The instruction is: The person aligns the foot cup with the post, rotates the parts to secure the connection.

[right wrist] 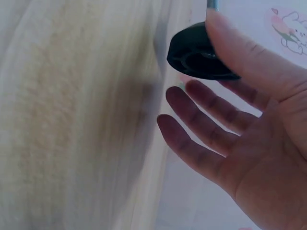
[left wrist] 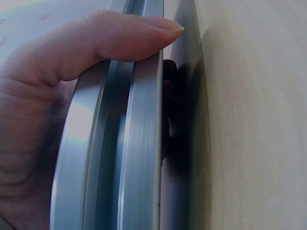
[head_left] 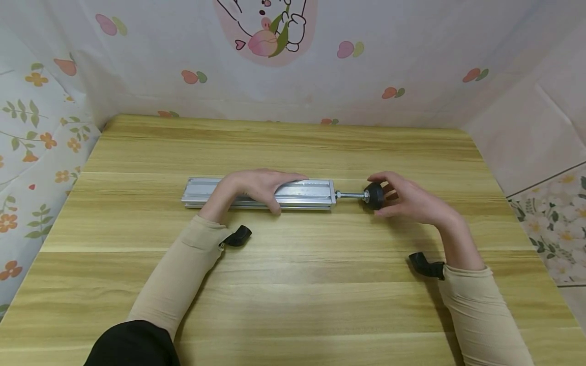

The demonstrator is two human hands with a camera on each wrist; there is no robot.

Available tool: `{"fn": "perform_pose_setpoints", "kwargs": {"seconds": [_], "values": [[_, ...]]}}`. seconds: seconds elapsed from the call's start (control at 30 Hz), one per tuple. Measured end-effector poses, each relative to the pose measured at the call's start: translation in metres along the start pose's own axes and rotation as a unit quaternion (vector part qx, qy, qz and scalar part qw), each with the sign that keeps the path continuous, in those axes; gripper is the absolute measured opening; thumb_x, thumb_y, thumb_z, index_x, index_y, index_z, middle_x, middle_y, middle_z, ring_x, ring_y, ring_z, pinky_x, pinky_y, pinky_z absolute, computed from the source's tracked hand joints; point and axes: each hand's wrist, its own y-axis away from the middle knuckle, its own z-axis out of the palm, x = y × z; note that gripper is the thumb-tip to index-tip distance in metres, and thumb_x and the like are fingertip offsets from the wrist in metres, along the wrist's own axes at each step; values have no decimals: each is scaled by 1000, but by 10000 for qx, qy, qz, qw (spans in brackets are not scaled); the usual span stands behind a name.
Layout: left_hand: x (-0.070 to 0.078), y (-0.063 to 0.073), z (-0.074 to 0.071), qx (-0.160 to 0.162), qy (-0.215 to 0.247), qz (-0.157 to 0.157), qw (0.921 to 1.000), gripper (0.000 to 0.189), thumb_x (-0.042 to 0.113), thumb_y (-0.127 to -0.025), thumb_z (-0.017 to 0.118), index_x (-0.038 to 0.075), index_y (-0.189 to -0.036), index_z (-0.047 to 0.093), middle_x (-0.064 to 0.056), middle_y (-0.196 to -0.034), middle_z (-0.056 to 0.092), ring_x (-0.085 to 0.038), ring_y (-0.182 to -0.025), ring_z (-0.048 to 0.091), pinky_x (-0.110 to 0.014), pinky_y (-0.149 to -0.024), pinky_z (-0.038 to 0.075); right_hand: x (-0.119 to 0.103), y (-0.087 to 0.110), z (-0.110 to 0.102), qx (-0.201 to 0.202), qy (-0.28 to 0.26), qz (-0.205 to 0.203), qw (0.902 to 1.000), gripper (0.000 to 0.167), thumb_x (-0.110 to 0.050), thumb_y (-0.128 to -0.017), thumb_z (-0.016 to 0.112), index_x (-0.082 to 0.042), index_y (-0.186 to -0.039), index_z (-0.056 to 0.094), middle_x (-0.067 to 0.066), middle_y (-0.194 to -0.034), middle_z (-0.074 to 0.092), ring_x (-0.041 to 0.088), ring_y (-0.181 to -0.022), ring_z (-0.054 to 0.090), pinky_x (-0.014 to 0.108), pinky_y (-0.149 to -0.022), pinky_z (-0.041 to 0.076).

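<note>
My left hand [head_left: 254, 184] grips a silver aluminium extrusion [head_left: 309, 190] from above, near its middle. In the left wrist view the thumb [left wrist: 129, 40] lies across the grooved side of the bar, and fingers show dimly past its far edge. From the bar's right end plate a threaded rod [head_left: 351, 195] sticks out, with nuts on it, ending in a round black levelling foot [head_left: 375, 196]. My right hand [head_left: 414, 202] pinches this foot at its rim between thumb and finger. In the right wrist view the remaining fingers [right wrist: 201, 120] spread loosely below the foot's ribbed underside.
A wood-grain table [head_left: 293, 305] lies under both hands. Patterned cloth [head_left: 293, 86] hangs behind it and at the sides. Black wrist-camera pieces [head_left: 239, 236] stick out from the cream sleeves [head_left: 176, 274].
</note>
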Motion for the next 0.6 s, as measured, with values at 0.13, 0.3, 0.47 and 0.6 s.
{"fn": "perform_pose_setpoints", "kwargs": {"seconds": [0.13, 0.3, 0.47, 0.6], "values": [[0, 1, 0, 1, -11, -18, 10000, 108, 16, -71, 76, 25, -165, 23, -3, -157, 47, -21, -121, 50, -42, -106, 42, -1, -2, 3, 128, -14, -21, 9999, 78, -10, -85, 82, -3, -149, 39, 22, -152, 43, 39, -126, 54, 59, -106, 47], [0, 0, 0, 10, -20, -17, 10000, 108, 17, -71, 76, 25, -165, 23, -3, -154, 49, -20, -120, 51, -41, -104, 43, 0, -3, 3, 170, -51, 32, 9998, 76, -11, -86, 82, -3, -148, 40, 21, -151, 44, 38, -125, 54, 58, -107, 46], [-1, -1, 0, 15, -18, 30, 10000, 108, 16, -71, 76, 23, -165, 23, -3, -154, 49, -21, -120, 51, -41, -105, 42, 2, -2, 2, 151, 29, -35, 9999, 71, -16, -89, 79, -3, -148, 41, 21, -150, 47, 39, -124, 57, 57, -104, 47], [-1, -1, 0, 23, -6, 50, 10000, 108, 16, -70, 76, 24, -165, 24, -3, -151, 51, -21, -118, 52, -41, -102, 43, 4, 1, 0, 113, 68, -96, 9999, 64, -20, -94, 74, -5, -147, 42, 19, -146, 51, 37, -123, 59, 50, -101, 49]]}}
